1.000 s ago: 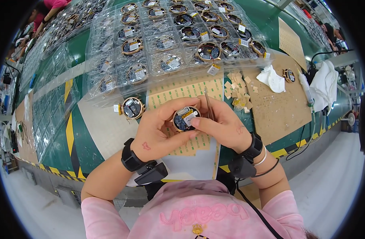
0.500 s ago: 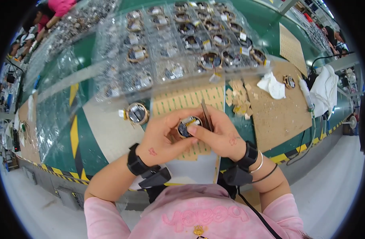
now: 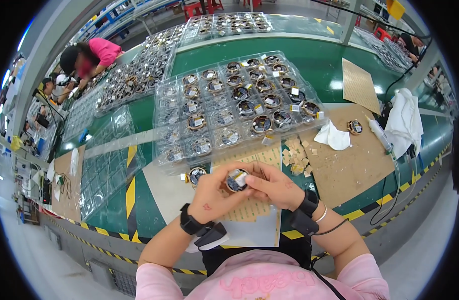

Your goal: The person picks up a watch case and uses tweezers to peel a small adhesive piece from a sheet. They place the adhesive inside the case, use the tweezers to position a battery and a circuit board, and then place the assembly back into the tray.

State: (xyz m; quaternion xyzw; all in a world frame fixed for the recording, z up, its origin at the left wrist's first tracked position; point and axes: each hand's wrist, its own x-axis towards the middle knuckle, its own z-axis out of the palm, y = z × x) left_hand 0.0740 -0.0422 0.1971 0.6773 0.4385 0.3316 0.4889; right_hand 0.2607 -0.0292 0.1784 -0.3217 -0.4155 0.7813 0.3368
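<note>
My left hand point(image 3: 213, 192) curls around a round watch case point(image 3: 237, 179), its open side up, showing a dark inside and a pale rectangular part. The right hand point(image 3: 277, 185) is closed, thumb pressed at the case's right edge. Tucked in its fingers are metal tweezers point(image 3: 262, 173), mostly hidden now and plainer half a second ago. Another open watch case point(image 3: 197, 175) with a white-tagged flex strip lies just beyond my left hand. Beneath both hands is a sheet of adhesive pieces point(image 3: 244, 212) with green marks.
A clear plastic tray point(image 3: 229, 146) of watch cases stands ahead. On the right, a brown board point(image 3: 349, 162) carries scattered tan pieces point(image 3: 298, 159), white tissue point(image 3: 332, 136), and a watch case point(image 3: 354, 127). A white pen-like tool point(image 3: 379, 134) and cloth point(image 3: 405, 120) lie farther right. A co-worker point(image 3: 92, 57) leans over trays at far left.
The view has tilted up, showing more of the far bench. My hands still hold the watch case, and the right hand has turned so the tweezers show less.
</note>
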